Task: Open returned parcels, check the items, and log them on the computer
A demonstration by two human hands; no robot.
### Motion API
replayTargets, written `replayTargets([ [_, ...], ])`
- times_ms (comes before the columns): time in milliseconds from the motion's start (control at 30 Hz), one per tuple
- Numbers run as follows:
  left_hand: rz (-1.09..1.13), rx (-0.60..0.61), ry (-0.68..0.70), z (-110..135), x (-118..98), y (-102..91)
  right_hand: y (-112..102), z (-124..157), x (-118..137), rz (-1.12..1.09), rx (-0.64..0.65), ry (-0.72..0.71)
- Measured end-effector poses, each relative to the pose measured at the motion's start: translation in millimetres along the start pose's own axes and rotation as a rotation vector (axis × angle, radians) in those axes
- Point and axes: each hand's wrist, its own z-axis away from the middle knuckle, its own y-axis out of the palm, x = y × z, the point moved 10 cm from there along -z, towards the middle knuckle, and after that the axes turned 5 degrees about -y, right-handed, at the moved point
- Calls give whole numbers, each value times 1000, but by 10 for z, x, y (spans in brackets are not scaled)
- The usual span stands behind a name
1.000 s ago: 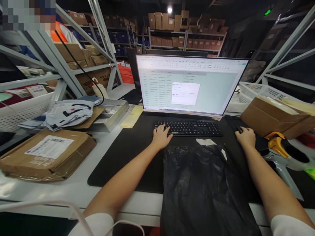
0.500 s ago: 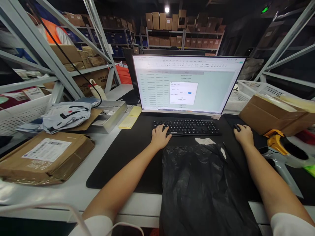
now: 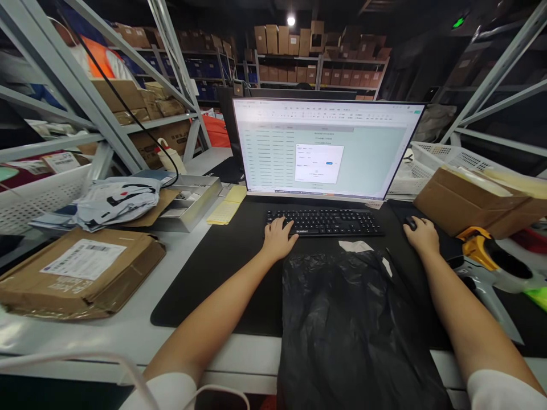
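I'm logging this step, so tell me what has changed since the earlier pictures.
On the monitor, the pop-up window now shows a solid blue button, pale a second ago, and a small mark below it. Nothing was taken hold of or let go: the left hand stays on the keyboard, the right hand on the mouse.

Black bag [image 3: 342, 324], obstacle before keyboard [image 3: 333, 222]

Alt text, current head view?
A person's left hand rests on a black rectangular keyboard and the right hand holds a black mouse, before a wide lit monitor. A crumpled black plastic bag lies nearer; a flat brown cardboard box sits at left.
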Motion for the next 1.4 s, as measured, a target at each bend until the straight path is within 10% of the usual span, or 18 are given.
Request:
replayTargets([
  [200,-13,5,-13,-1,-25,-36,-695,154,738,-131,-323,-95],
  [367,-20,-3,0,-9,-34,-38,-205,507,2421,-146,308,-589],
  [467,-15,-2,1,-5,-18,-28,38,630,2900,-88,402,-613],
  [933,8,-9,16,-1,-16,-32,94,661,3129,19,397,-512],
  [1267,15,-44,13,14,-24,-53,155,945,3519,-20,794,-604],
  [1400,12,-69,3,17,-17,-57,166,1037,3785,-47,696,-593],
])
